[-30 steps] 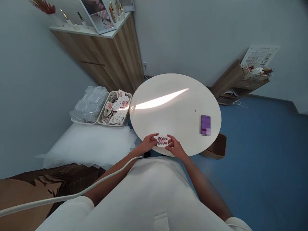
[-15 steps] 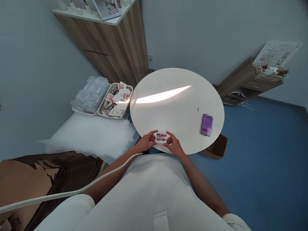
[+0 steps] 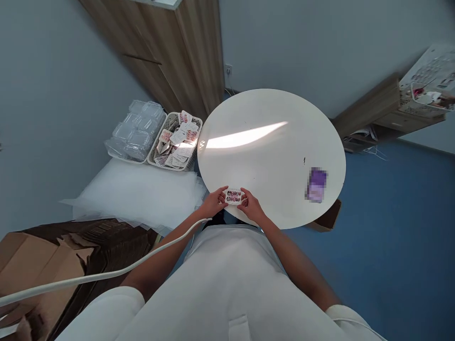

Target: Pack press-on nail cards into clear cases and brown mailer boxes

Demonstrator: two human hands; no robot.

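Note:
Over the near edge of a round white table (image 3: 270, 166), a small white card with two rows of dark and pink press-on nails (image 3: 233, 196) is held level between both hands. My left hand (image 3: 214, 202) pinches its left edge, fingers closed. At the card's right edge my right hand (image 3: 251, 206) pinches it in the same way, thumb nearest my body. The printed or nail side faces up at me. On the table's right side lies a purple thing (image 3: 317, 184), blurred into blocks.
Left of the table stand a basket of similar cards (image 3: 177, 142) and a tray of clear plastic boxes (image 3: 137, 130). Below them lie translucent sheets (image 3: 138, 192) and flattened cardboard (image 3: 35, 255). A white cable (image 3: 117, 272) crosses my left arm. An open carton (image 3: 327, 218) sits under the table's right edge.
The view has tilted down and shifted a little left, so the cabinet top has mostly left the frame. Both hands keep hold of the card, which sits slightly higher and further left in view.

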